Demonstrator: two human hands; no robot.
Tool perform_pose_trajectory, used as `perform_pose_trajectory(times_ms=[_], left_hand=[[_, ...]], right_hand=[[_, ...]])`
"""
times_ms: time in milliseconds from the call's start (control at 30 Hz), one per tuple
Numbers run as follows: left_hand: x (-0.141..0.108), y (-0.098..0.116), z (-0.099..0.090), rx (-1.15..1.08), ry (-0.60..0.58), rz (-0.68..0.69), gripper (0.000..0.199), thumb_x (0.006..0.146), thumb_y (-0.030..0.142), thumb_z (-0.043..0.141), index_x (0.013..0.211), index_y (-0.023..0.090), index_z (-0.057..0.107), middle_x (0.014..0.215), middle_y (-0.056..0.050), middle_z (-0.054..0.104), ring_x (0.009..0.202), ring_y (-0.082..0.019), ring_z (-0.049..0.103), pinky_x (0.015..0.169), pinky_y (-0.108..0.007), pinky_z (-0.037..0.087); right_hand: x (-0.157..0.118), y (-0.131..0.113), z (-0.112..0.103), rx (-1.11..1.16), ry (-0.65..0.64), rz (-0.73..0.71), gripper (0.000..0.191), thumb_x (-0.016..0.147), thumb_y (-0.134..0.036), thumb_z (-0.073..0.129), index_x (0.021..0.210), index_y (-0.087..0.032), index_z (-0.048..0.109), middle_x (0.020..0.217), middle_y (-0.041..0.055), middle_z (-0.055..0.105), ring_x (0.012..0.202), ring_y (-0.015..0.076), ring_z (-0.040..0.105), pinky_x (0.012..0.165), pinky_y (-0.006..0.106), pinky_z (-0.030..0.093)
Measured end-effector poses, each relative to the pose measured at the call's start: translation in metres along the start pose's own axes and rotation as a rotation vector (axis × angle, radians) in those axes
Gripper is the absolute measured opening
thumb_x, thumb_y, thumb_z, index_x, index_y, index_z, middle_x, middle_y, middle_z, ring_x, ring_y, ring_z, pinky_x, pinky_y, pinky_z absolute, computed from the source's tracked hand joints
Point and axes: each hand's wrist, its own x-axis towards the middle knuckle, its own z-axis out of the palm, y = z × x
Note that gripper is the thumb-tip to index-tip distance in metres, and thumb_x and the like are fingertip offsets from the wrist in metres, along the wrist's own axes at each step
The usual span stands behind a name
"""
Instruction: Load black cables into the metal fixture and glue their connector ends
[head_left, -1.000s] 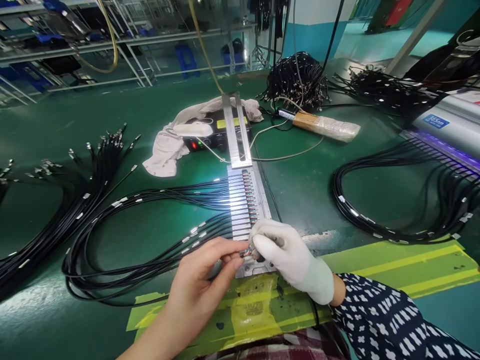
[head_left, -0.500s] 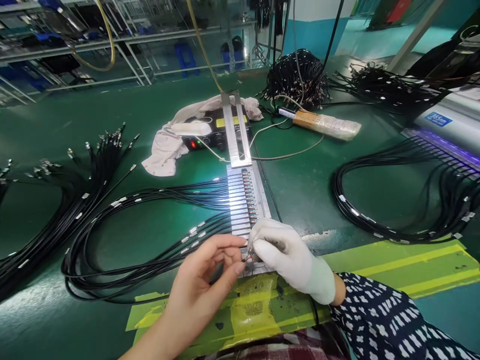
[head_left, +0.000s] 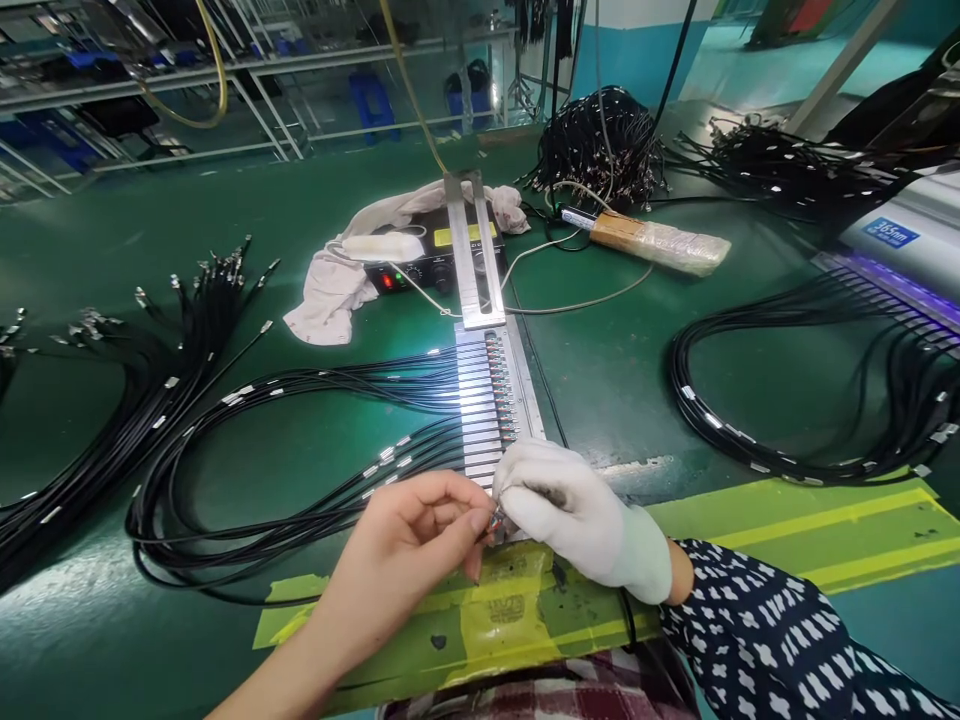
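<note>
Beyond the green desk (head_left: pixel 622 350), racks (head_left: pixel 337 60) are seen; near its front edge a wire (head_left: pixel 496 520) is pinched by the bare left hand (head_left: pixel 412 540), closed tighter than before, and by the curled, gloved right hand (head_left: pixel 577 507)

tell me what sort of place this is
Most likely a cable workshop or factory floor: black cables run side by side into a metal fixture, a silver machine marked 365nm glows violet at the right, and a large heap of cables lies farther back.
</note>
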Motion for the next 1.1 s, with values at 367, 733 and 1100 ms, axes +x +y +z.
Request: perform_pose_trajectory(times_ms=[367,733,1100], left_hand=[[0.000,-0.004,-0.004,-0.002,-0.092,0.030,0.026,0.092,0.039,0.061,0.084,0.015,0.060,0.068,0.002,0.057,0.057,-0.007,0.050,0.058,-0.019,0.038],[0.004,-0.003,-0.009,-0.097,-0.211,-0.076,0.027,0.090,0.039,0.065,0.081,0.015,0.056,0.063,0.004,0.054,0.053,-0.006,0.048,0.056,-0.019,0.036],[-0.009,0.002,-0.009,0.054,-0.034,0.033,0.020,0.088,0.036,0.067,0.091,0.016,0.068,0.077,-0.003,0.066,0.063,-0.011,0.059,0.063,-0.023,0.046]], right_hand=[[-0.001,0.000,0.001,0.009,-0.024,0.043,0.036,0.102,-0.035,0.044,0.071,-0.019,0.053,0.081,0.0044,0.058,0.078,0.0179,0.052,0.074,0.034,0.042],[-0.001,0.004,0.001,-0.047,-0.058,-0.058,0.041,0.103,-0.044,0.041,0.072,-0.019,0.051,0.083,0.0048,0.057,0.080,0.0186,0.051,0.075,0.036,0.041],[0.001,0.000,-0.001,-0.049,-0.033,-0.046,0.038,0.103,-0.039,0.041,0.074,-0.018,0.055,0.082,0.0054,0.058,0.079,0.0186,0.052,0.075,0.036,0.043]])
